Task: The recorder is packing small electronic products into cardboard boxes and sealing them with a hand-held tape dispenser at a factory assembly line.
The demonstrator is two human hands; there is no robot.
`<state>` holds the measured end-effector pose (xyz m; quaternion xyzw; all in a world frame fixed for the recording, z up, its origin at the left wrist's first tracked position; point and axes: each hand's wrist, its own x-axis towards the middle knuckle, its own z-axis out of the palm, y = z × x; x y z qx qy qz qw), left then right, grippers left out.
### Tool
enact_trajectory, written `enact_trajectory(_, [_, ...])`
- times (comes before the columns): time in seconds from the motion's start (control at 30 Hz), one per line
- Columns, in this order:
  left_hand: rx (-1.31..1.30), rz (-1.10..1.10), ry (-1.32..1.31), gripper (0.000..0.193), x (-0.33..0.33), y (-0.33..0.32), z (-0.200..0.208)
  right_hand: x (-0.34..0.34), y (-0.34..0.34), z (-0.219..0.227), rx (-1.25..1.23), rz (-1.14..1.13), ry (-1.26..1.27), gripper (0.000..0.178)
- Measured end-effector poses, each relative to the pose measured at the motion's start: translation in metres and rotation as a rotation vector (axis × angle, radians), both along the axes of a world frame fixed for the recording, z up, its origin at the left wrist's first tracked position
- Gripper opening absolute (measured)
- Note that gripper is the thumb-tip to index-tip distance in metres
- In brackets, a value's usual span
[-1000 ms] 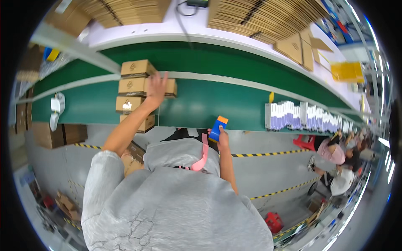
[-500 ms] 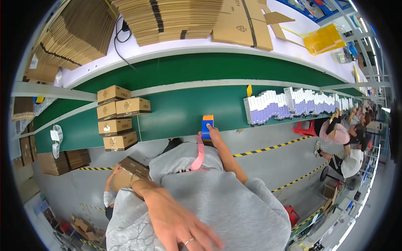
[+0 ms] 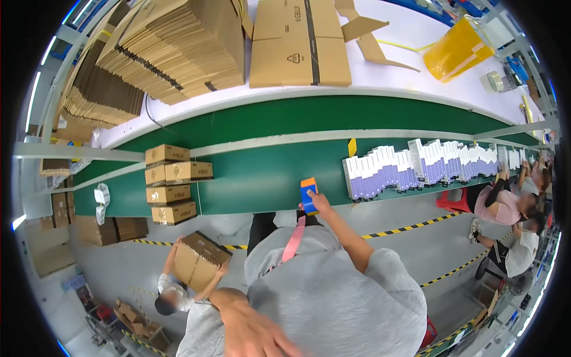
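My right hand [image 3: 322,205] is closed around a small blue block-shaped object with an orange end [image 3: 308,193], its exact kind unclear. It is held over the near edge of the green bench [image 3: 256,178]. Low in the picture, close to my grey top, my left hand [image 3: 253,330] has its fingers apart and holds nothing; its fingertips run out of the frame. A pink strap [image 3: 294,241] hangs down my front. To the right of the held object stands a long row of slim white-and-purple boxes [image 3: 380,172].
Several small brown cartons [image 3: 172,194] are stacked on the bench at left. Flat cardboard stacks [image 3: 184,53] and a yellow roll [image 3: 455,53] occupy the white shelf beyond. A person at lower left holds a large carton [image 3: 199,262]; other people sit at far right.
The whole view has shifted. My right hand and the blue-and-orange object now tilt and sit nearer the white-and-purple boxes. The person at left has lifted the large carton more into view.
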<state>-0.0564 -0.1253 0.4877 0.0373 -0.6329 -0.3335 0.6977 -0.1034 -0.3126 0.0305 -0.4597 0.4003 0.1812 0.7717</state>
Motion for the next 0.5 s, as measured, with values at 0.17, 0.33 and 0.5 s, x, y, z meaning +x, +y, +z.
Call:
enact_trajectory(0.17, [-0.090, -0.165, -0.128, 0.026, 0.025, -0.004, 0.008, 0.013, -0.025, 0.014, 0.059, -0.005, -0.004, 0.043])
enact_trajectory(0.33, [0.241, 0.615, -0.217, 0.042, 0.067, -0.024, 0.040, 0.012, -0.016, 0.062, 0.173, 0.034, 0.042, 0.043])
enact_trajectory(0.5, [0.329, -0.146, -0.253, 0.035, 0.025, -0.056, -0.036, -0.006, -0.009, 0.081, 0.314, 0.366, -0.135, 0.045])
